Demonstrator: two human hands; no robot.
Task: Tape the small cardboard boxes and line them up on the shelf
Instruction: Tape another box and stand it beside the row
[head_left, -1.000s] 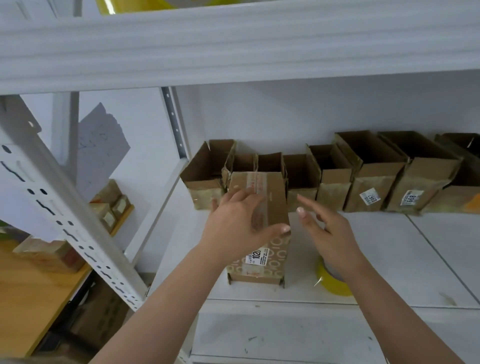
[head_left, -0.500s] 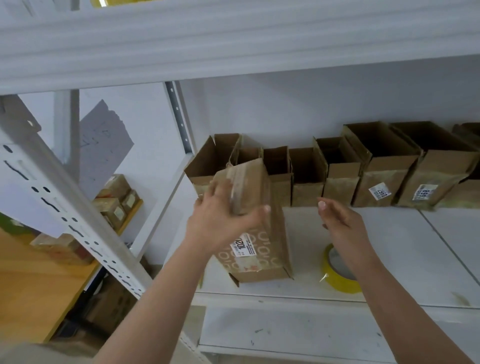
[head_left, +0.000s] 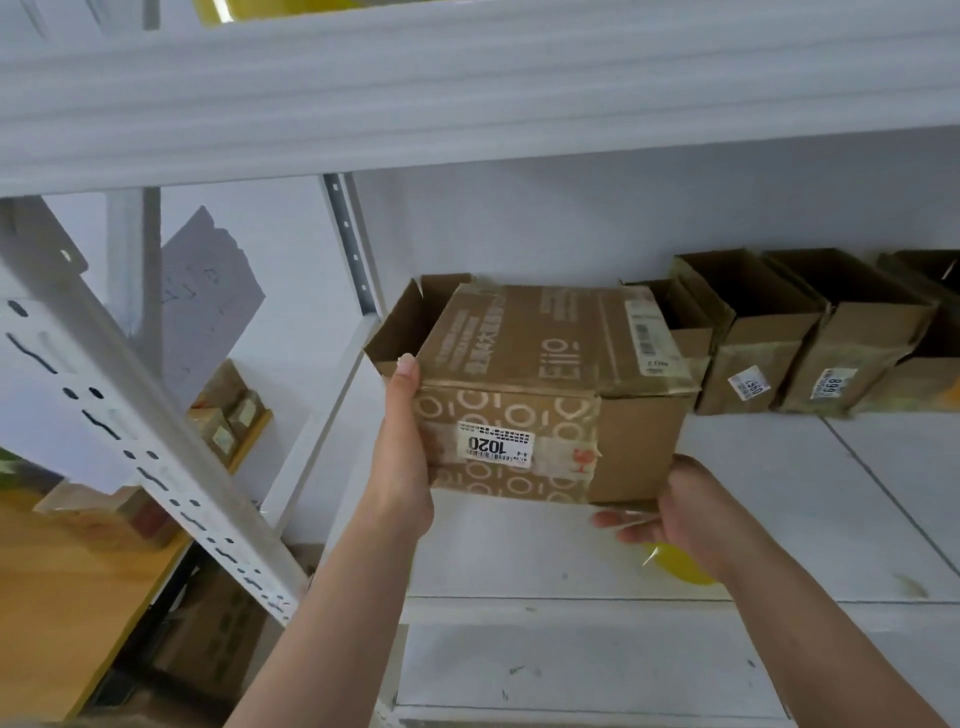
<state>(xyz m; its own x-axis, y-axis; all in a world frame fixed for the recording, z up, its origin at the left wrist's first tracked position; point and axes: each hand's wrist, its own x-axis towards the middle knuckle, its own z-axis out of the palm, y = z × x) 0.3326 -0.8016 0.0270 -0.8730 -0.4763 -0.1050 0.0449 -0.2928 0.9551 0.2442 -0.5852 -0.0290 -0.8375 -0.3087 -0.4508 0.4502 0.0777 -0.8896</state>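
Together, both hands held the taped cardboard box (head_left: 540, 395) just above the shelf (head_left: 779, 493). The left hand (head_left: 402, 457) gripped its left side, thumb on the top edge. The right hand (head_left: 675, 512) cupped the lower right corner, fingers curled beneath, in front of the row of open boxes (head_left: 810, 332).

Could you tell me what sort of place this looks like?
Probably a stockroom or small warehouse: white metal shelving, a row of open cardboard boxes with number labels, and a yellow tape roll.
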